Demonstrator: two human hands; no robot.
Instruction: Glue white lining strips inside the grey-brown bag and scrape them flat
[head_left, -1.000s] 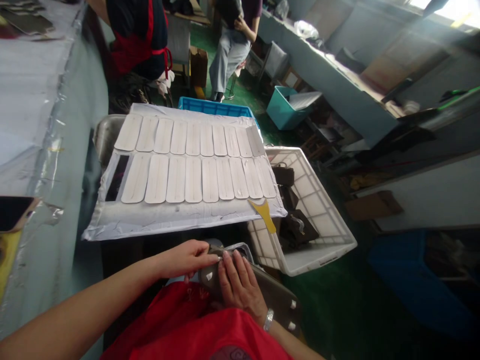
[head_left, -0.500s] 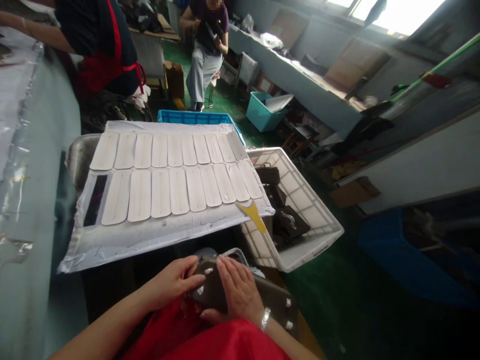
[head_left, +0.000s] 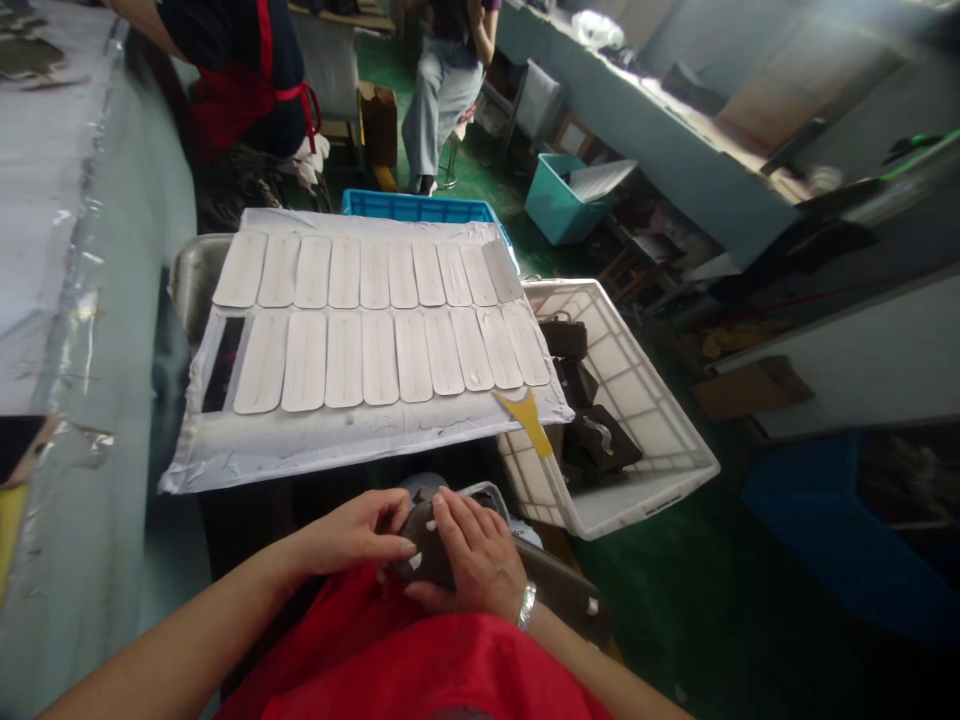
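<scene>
Down front, long grey-brown leathery piece (head_left: 559,588) slants off rightward; left hand (head_left: 360,535) pinching its left end, right hand (head_left: 487,562) kinda flat on top.

Dark phone-like object (head_left: 21,447), cut off left.

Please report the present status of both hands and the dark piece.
Left hand gripping dark piece at near end; right hand flat on top. White-covered board beyond hands, not between them.

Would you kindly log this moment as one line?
left hand: grips dark piece | right hand: laid on it | white board: pale strips in two rows | white crate: dark items
</scene>
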